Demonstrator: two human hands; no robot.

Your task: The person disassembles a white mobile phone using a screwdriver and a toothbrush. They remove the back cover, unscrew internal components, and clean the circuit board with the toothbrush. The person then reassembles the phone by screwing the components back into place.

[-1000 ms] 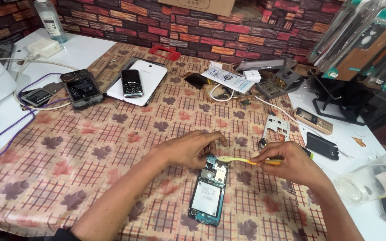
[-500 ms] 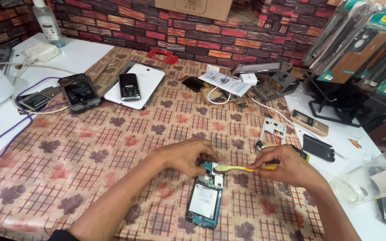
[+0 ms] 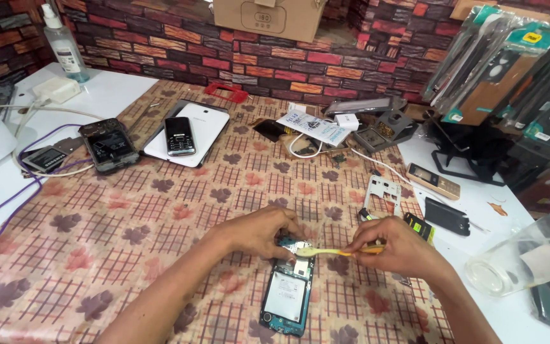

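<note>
- Gripped in the right hand [image 3: 399, 248] is a yellow toothbrush [image 3: 332, 252], pinched near its orange end, with the bristle head carried out leftward onto the opened phone [image 3: 288, 293].
- Pressed down by the left hand [image 3: 263, 232] is the top end of that phone, with the fingers curled over its upper edge; the rest of the body lies below the grip, flat on the patterned cloth [image 3: 160, 210] of the bench.
- The phone is judged light, stiff and fragile: its back is off, and the circuit board and a white-labelled battery are exposed. It is best taken by the outer frame edges, never by the board.
- The toothbrush is judged light and slightly springy, so a hold nearer the head would give firmer control.
- Just right of and above the brush grip a bare white phone frame [image 3: 382, 194] is seen, with a black battery [image 3: 448, 216] farther right.
- Well away up and to the left a white tablet [image 3: 206, 124] is found, with a small keypad phone [image 3: 178, 136] lying on it.
</note>
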